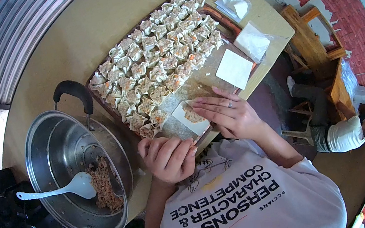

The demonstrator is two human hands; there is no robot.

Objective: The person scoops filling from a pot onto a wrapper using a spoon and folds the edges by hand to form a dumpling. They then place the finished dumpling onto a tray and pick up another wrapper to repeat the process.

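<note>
Pleated dumplings stand in rows on a dark-edged tray. Near the tray's front edge lies a square wrapper with a mound of filling on it. My right hand, with a ring on one finger, reaches over this mound; its fingers are stretched out and touch or nearly touch the filling. To the left, my left hand is closed, fingers curled round something mostly hidden. A stack of square wrappers rests on the tray's right part.
At the left, a large metal pot holds brown filling and a white ladle; its black handle sticks up. Plastic packets lie at the tray's right end. Another person sits at the far right.
</note>
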